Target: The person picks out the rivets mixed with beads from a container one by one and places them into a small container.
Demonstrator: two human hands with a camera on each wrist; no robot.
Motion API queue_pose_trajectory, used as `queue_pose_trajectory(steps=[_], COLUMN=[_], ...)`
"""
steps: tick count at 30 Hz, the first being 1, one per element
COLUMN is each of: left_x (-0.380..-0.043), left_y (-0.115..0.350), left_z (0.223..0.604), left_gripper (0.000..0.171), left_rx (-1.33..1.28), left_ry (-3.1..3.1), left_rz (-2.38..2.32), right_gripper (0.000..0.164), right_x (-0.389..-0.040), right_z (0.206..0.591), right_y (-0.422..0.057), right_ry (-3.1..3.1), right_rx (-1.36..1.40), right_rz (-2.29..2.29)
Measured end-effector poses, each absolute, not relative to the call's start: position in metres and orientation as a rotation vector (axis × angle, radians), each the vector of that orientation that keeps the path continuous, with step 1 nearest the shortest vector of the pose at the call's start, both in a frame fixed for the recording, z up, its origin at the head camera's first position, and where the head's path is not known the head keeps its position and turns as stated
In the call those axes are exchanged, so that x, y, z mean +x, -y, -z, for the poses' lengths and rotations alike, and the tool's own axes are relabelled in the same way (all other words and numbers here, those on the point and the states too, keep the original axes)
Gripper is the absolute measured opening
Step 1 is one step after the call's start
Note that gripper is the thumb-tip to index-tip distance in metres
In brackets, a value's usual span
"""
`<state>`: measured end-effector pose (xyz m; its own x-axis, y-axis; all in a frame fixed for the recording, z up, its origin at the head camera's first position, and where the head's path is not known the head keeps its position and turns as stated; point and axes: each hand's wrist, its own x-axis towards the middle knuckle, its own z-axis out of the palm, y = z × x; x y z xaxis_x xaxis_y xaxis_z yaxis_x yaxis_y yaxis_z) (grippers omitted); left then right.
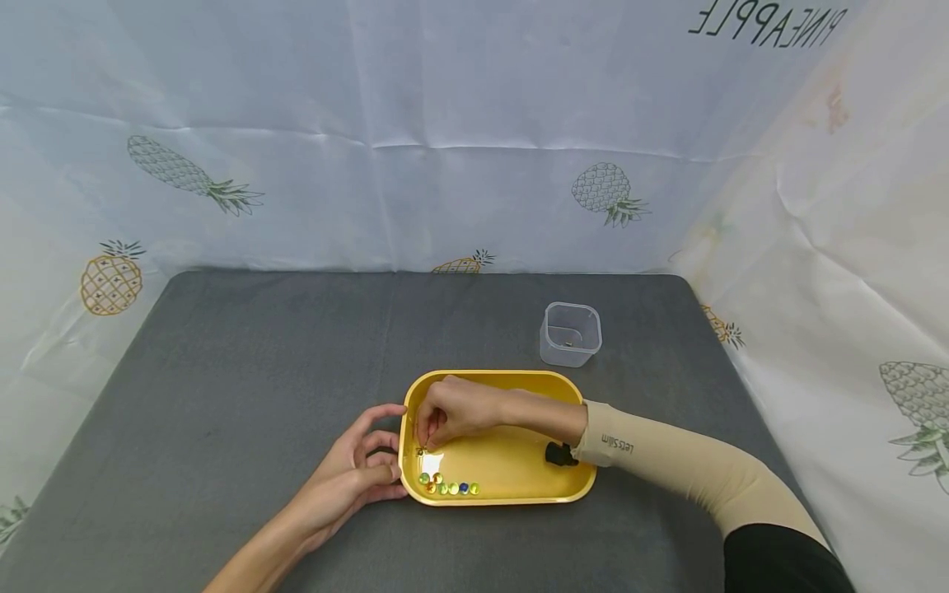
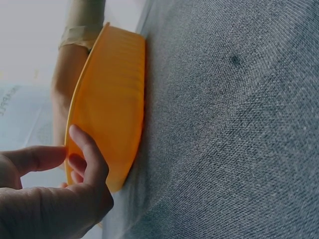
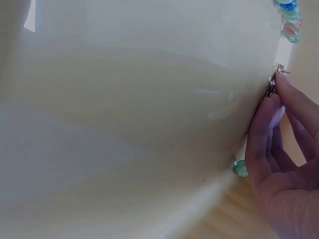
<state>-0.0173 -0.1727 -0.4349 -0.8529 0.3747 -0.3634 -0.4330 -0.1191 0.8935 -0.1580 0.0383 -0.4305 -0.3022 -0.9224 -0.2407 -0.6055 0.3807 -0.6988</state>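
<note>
Yellow oblong plastic tray on grey tabletop, long axis left-right. Left hand: grip loosely spread, touching left end. Right hand: grip pinching small metallic piece inside — partly hidden, direction unclear.

Small metallic pieces are pinched by the right hand inside the tray; clustered marbles are seen to one side, a green marble opposite.

There are one left hand, one right hand, one yellow tray, one clear tub, one table and eight glass marbles; the metal pieces are too tiny to count.
</note>
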Motion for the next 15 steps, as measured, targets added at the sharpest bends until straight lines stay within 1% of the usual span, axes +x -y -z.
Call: queue_pose_trajectory(steps=[15], left_x=[-0.0174], left_y=[0.1726], left_z=[0.4340], left_gripper=[0.080], left_rx=[-0.070], left_ry=[-1.635], left_rz=[-2.015], right_gripper=[0.005], right_x=[-0.1582], right_z=[0.4315], right_y=[-0.0391], right_ry=[-2.005], right_rx=[-1.372], right_rz=[0.635])
